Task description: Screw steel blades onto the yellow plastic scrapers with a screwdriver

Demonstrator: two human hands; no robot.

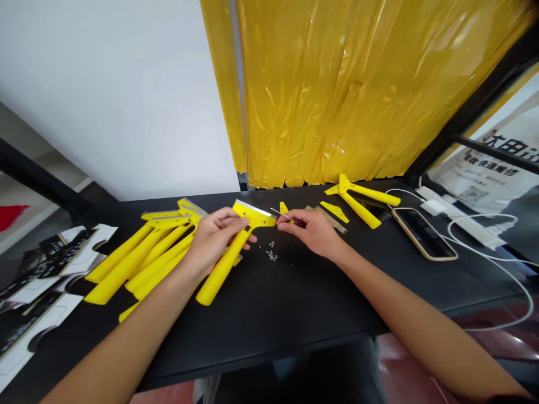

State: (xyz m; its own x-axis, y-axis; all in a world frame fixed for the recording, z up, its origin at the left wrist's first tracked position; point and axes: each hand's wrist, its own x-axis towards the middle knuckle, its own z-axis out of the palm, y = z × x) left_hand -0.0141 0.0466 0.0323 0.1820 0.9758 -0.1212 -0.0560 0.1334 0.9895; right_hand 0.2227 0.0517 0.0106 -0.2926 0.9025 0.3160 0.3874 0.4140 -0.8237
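Note:
My left hand is closed around the head of a yellow scraper, with its metal blade edge up and its handle slanting toward me. Pinched in my right hand is a small screwdriver, its thin shaft pointing left at the right end of the scraper head. Several small screws and nuts lie on the black table below the hands. Left of my left hand is a pile of yellow scrapers, partly hidden by my forearm. Behind my right hand lie a loose yellow plate and metal blades.
Yellow scraper handles lie at the back right. Beyond them are a phone, a white power strip and white cables. Cardboard packaging is stacked at the left. A white panel and yellow plastic strips stand behind the table.

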